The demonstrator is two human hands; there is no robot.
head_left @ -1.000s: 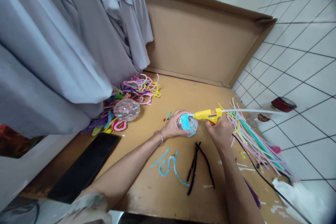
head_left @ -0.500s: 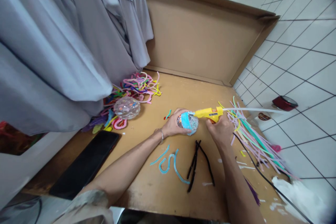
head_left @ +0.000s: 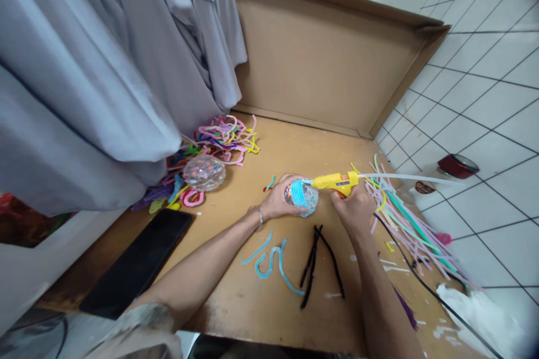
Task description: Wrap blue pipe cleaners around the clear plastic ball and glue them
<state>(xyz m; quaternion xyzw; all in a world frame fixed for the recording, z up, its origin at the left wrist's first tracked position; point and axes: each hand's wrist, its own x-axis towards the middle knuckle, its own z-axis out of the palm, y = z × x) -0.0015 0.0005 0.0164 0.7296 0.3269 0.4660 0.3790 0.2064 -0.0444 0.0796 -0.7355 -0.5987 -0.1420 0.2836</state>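
Note:
My left hand (head_left: 281, 197) is wrapped round a clear, bumpy ball (head_left: 310, 202) with a band of light-blue pipe cleaner (head_left: 298, 193) across it. A yellow hot glue gun (head_left: 336, 182) is gripped in my right hand (head_left: 354, 207), its nozzle at the upper edge of the blue band. From its rear runs a long translucent glue stick (head_left: 408, 178). On the table nearer me lie cut blue pipe cleaners (head_left: 278, 263) and black pipe cleaners (head_left: 312, 266). Whether glue is flowing cannot be seen.
A second clear ball (head_left: 205, 173) sits by a tangled heap of coloured pipe cleaners (head_left: 225, 137) at left. A black phone (head_left: 138, 263) lies in front of it. To the right are straight pipe cleaners (head_left: 415, 224), a black cord (head_left: 421, 283), a red-lidded jar (head_left: 457, 165) and white plastic (head_left: 475, 314).

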